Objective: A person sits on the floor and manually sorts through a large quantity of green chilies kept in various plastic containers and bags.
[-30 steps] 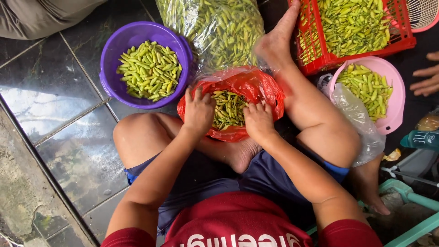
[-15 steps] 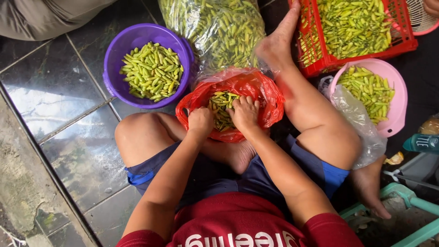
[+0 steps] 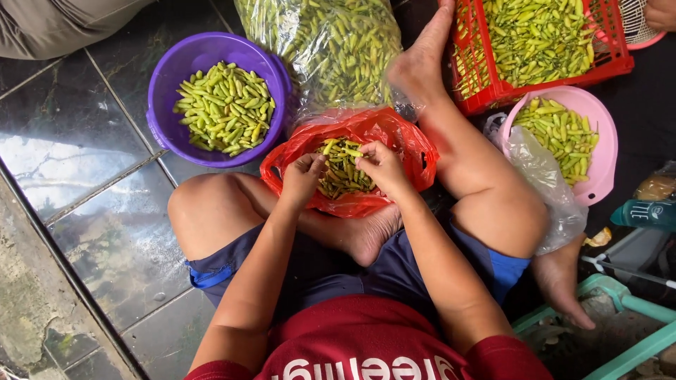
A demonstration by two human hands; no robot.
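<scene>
I sit on the floor with a red plastic bag point(image 3: 394, 137) of green chillies open between my legs. My left hand point(image 3: 301, 177) and my right hand point(image 3: 380, 167) are both over the bag's mouth, fingers bunched on small chillies point(image 3: 339, 169) from the pile. What exactly each hand pinches is too small to tell apart. A purple bowl point(image 3: 184, 67) filled with green chillies stands to the left of the bag.
A large clear bag of chillies point(image 3: 331, 42) lies beyond the red bag. A red crate point(image 3: 486, 88) and a pink bowl point(image 3: 605, 141) hold more chillies at the right. Another person's hand point(image 3: 662, 13) shows at the top right. A green plastic frame point(image 3: 620, 309) is lower right.
Both hands have drawn closer together over the middle of the red bag. The view has shifted slightly; the other person's hand moved from mid right to the top right corner.
</scene>
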